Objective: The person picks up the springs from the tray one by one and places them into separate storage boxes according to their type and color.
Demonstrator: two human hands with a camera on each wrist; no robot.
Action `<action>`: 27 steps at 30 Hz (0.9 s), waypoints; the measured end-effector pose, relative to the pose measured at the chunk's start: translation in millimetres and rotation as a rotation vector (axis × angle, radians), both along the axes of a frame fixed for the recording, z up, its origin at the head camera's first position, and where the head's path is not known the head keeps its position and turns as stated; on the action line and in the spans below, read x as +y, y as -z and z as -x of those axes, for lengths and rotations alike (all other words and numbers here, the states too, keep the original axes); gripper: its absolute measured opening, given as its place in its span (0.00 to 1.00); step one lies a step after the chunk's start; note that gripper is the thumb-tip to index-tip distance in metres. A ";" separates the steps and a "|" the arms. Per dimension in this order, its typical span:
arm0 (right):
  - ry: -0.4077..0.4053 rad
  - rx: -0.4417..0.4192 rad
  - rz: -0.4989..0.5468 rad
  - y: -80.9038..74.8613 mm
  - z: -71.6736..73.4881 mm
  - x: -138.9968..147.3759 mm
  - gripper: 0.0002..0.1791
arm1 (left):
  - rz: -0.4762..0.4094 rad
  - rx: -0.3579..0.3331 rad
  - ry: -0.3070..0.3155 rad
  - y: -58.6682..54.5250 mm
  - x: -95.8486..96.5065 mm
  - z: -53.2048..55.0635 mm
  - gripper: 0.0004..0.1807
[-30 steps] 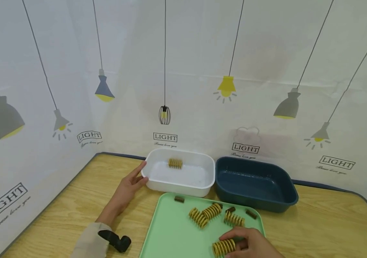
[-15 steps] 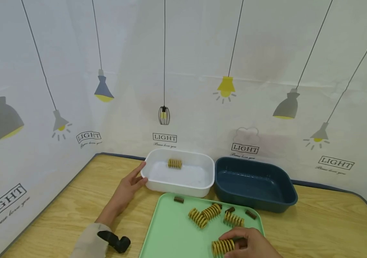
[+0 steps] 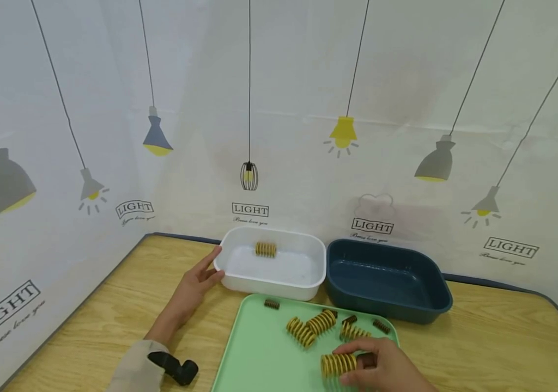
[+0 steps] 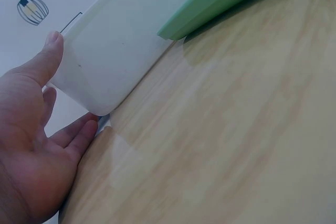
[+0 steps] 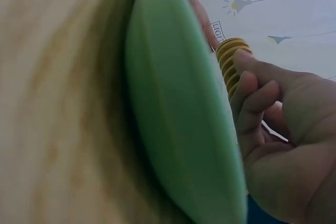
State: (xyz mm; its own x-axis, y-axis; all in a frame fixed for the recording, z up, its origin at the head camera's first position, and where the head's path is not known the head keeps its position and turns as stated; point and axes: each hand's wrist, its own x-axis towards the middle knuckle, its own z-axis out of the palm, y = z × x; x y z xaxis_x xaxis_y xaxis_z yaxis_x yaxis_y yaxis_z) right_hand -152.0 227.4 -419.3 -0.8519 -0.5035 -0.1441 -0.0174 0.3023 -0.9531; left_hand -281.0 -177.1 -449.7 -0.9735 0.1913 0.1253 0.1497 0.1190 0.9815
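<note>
In the head view, my right hand pinches a yellow coil spring between thumb and fingers, just over the near part of a green tray. The right wrist view shows the same spring at the fingertips, past the tray's edge. My left hand rests with spread, fairly straight fingers against the left end of a white bin. One yellow spring lies inside that bin. More yellow springs and several small dark springs lie on the tray.
A dark blue bin stands right of the white one, behind the tray. Bins and tray sit on a wooden table. A pale wall cloth printed with lamps rises behind. My left wrist wears a black device.
My right hand has moved slightly up and away with the yellow spring, now partly covering another spring on the tray. The left hand stays at the white bin.
</note>
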 end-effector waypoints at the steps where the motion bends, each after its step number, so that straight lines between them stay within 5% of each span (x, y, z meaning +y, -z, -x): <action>1: 0.003 0.009 -0.010 -1.6 0.5 -0.3 0.21 | 0.002 0.002 -0.002 0.1 -0.1 -0.1 0.33; 27: 0.092 0.125 -0.040 -42.9 42.2 -37.9 0.23 | 0.000 0.001 0.005 -0.2 -0.4 0.3 0.34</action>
State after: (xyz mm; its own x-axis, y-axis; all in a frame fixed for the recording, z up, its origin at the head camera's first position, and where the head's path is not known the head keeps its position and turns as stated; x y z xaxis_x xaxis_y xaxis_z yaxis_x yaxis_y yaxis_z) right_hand -194.3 189.5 -376.5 -0.9067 -0.4185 -0.0520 -0.1061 0.3456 -0.9324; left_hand -281.3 -177.4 -449.5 -0.9725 0.1959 0.1263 0.1513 0.1182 0.9814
